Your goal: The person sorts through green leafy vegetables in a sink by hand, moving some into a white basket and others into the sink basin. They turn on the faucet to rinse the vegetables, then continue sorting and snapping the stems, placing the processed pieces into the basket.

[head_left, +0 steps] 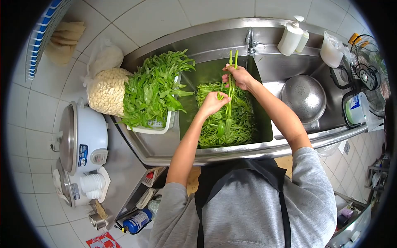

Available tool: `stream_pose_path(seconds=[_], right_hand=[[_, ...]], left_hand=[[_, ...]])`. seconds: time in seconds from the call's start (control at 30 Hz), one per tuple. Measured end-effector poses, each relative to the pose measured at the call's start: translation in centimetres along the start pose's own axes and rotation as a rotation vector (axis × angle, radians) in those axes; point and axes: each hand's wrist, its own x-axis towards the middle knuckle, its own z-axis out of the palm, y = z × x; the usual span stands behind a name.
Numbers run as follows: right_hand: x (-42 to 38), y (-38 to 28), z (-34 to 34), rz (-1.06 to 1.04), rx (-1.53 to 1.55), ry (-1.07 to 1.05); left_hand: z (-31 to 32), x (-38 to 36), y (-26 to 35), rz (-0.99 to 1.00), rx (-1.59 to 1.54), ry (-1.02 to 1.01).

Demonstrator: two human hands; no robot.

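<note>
My right hand (237, 77) is closed around a few long green stems of water spinach (229, 109), which stand nearly upright in view over the sink. Lower down, my left hand (214, 102) has its thumb and fingers pinched together at the same stems, with a bit of green between them. Beneath both hands, a heap of cut greens (225, 134) fills much of the left sink basin (262, 124). To the left, a white plastic basket (151, 130) is piled high with leafy water spinach (155, 91).
A faucet (250, 41) rises behind the basin, with pump bottles (290, 38) to its right. The right basin holds a metal colander (304, 98). A bag of pale pieces (108, 91) leans by the basket, near a large rice cooker (89, 138). A fan (368, 76) stands far right.
</note>
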Motion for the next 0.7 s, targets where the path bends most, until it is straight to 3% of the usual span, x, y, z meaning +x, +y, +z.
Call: stream_pose_path(seconds=[0.13, 0.27, 0.37, 0.7], right_hand=[[-0.5, -0.6, -1.0, -0.211, -0.346, -0.007], [0.1, -1.3, -2.1, -0.184, -0.469, -0.09], [-0.4, -2.2, -1.6, -0.155, -0.475, -0.109], [1.3, -2.1, 0.8, 0.005, -0.397, -0.238]], left_hand=[[-2.3, -0.4, 1.7, -0.206, 0.079, -0.121], [-3.9, -0.7, 1.1, -0.232, -0.086, -0.158], [-4.7, -0.9, 1.0, -0.294, -0.32, -0.226], [-3.8, -1.4, 1.2, -0.304, -0.512, -0.25]])
